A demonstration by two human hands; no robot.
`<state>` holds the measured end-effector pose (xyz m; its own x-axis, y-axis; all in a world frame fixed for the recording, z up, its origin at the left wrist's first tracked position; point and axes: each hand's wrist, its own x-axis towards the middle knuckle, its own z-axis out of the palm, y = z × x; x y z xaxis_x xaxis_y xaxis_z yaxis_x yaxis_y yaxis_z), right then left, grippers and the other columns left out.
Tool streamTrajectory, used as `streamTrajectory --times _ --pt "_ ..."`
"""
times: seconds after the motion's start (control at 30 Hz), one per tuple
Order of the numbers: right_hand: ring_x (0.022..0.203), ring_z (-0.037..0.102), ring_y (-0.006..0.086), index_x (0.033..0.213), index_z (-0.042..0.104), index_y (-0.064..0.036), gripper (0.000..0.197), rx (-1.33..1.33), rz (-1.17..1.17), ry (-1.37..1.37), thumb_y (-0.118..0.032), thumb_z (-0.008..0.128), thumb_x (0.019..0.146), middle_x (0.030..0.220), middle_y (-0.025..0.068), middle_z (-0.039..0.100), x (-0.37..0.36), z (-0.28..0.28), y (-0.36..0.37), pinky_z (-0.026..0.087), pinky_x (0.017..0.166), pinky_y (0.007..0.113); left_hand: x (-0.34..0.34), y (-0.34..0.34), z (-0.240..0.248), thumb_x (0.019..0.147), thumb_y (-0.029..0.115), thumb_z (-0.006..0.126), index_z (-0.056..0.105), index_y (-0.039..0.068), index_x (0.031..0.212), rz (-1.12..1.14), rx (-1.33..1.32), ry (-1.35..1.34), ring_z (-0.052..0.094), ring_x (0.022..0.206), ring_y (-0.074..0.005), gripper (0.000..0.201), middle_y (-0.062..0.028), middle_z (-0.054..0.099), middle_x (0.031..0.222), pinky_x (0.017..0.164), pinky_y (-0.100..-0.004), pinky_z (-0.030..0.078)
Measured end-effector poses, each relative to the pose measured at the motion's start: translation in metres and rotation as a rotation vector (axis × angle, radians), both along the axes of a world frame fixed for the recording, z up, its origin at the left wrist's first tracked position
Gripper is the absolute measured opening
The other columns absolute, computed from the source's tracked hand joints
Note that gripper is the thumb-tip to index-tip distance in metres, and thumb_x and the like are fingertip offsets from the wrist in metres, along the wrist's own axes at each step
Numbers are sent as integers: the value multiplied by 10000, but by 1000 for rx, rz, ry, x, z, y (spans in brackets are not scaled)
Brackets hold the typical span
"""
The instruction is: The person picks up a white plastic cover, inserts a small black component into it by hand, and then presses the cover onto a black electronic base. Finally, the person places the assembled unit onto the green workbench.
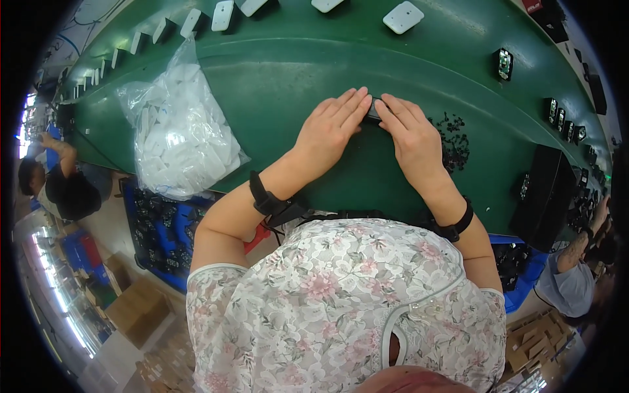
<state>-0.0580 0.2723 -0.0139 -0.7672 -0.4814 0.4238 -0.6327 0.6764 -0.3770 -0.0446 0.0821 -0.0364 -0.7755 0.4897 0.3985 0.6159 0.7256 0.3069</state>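
A small black case (374,110) lies between my two hands, mostly covered by the fingers. My left hand (333,126) presses on its left side, fingers held together and pointing away from me. From the other side my right hand (414,130) bears on the case with its fingertips. What faces up on the case is too hidden to tell. Just beyond my right hand, a scatter of tiny black parts (457,141) lies on the green work surface (275,72). On the left stands a clear plastic bag (187,131) full of white plastic pieces.
White covers (403,18) stand in a row along the far belt. Open black units with circuit boards (504,63) sit at the right. A black box (545,196) stands near the right edge. Blue bins (160,229) hold black parts below the table. Other people (72,187) are at both sides.
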Motion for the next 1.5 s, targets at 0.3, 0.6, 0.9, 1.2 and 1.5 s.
streamTrajectory --times 0.3,0.6,0.9,1.2,1.5 --pt "895 634 202 1124 616 -40 260 -221 -26 -540 -108 588 875 1033 106 659 -60 15 18 478 796 287 -45 11 3 765 110 674 591 3 1054 148 315 -135 585 937 -301 319 -155 627 1030 794 -356 483" --pt "871 624 136 1140 606 -24 249 -566 -31 -513 -121 560 915 1018 74 660 -27 34 31 476 792 257 -146 -98 -8 900 123 565 554 -105 1001 600 1045 -472 609 559 -133 249 -160 668 759 476 -237 467" --pt "835 615 132 1103 620 -1 216 -592 -98 -550 -89 533 925 991 77 654 -9 36 65 471 767 247 -175 -115 -3 875 179 614 576 -63 835 585 922 -707 581 493 -129 249 -150 667 676 412 -229 404" --pt "777 548 146 1096 613 -52 329 -251 -296 -426 -108 693 782 911 48 600 11 32 85 447 687 267 -171 -162 -21 802 361 710 551 -25 882 1019 234 -31 566 483 -163 425 -82 609 594 481 -291 445" --pt "802 547 295 892 555 -13 163 -102 -228 -303 -59 663 778 869 117 529 21 -15 74 446 699 363 7 -67 39 850 322 632 533 88 876 647 140 -110 601 596 -338 255 -101 598 622 532 -430 455"
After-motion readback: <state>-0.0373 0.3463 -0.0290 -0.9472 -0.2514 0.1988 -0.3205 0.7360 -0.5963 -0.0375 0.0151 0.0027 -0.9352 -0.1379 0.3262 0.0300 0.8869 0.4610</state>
